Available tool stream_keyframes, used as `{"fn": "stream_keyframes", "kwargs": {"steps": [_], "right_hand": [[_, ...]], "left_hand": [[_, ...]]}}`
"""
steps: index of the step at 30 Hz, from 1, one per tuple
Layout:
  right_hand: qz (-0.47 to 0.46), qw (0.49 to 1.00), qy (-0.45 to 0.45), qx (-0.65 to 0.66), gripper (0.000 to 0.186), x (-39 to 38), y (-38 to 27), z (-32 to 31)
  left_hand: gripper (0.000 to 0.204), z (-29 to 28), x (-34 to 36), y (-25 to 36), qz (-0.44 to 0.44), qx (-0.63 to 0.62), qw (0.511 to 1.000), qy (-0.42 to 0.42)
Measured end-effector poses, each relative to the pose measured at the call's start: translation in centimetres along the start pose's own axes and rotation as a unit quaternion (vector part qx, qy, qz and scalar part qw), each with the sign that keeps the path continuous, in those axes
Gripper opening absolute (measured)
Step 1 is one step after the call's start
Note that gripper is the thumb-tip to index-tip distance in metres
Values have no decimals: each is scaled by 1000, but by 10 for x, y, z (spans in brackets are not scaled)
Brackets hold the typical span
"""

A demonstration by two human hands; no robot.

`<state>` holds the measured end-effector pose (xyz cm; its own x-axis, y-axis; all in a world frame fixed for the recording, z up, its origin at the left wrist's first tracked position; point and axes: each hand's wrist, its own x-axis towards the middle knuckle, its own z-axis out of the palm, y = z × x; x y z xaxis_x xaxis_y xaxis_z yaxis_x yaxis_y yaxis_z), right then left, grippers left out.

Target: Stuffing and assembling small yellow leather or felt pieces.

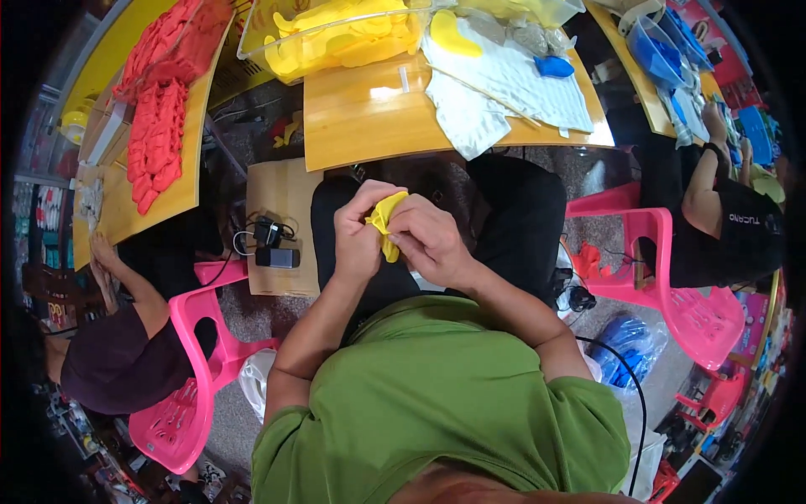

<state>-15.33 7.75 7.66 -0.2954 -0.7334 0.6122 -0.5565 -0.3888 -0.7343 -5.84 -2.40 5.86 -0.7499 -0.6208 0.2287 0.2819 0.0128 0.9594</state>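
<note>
A small, crumpled yellow piece of what looks like fabric is held over my lap, in front of the wooden table. My left hand grips its upper left part, and my right hand pinches it from the right, with fingertips on its lower part. Both hands have their fingers closed on it. On the table ahead are a clear bin of yellow pieces, a loose yellow curved piece, a white cloth with a thin stick on it, and a small blue piece.
Co-workers sit on pink chairs at left and right. Red pieces pile on the left table; blue containers sit on the right one. Cardboard with black adapters lies left of my legs; blue bagged items lie to the right.
</note>
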Motion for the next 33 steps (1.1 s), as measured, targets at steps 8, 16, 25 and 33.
{"fn": "stream_keyframes", "kwargs": {"steps": [8,16,25,33], "right_hand": [[30,999,28,27,12,-8,5,4],[163,967,92,-173,7,-24,39,17],[199,973,56,-105,8,-19,41,4],[211,977,19,-8,14,-16,22,-3]], "left_hand": [[21,3,-2,3,86,138,984,75],[10,14,-36,-38,-105,-93,976,166],[27,-14,-23,-27,-286,-249,925,-26],[26,-2,-18,-7,-230,-197,953,23]]}}
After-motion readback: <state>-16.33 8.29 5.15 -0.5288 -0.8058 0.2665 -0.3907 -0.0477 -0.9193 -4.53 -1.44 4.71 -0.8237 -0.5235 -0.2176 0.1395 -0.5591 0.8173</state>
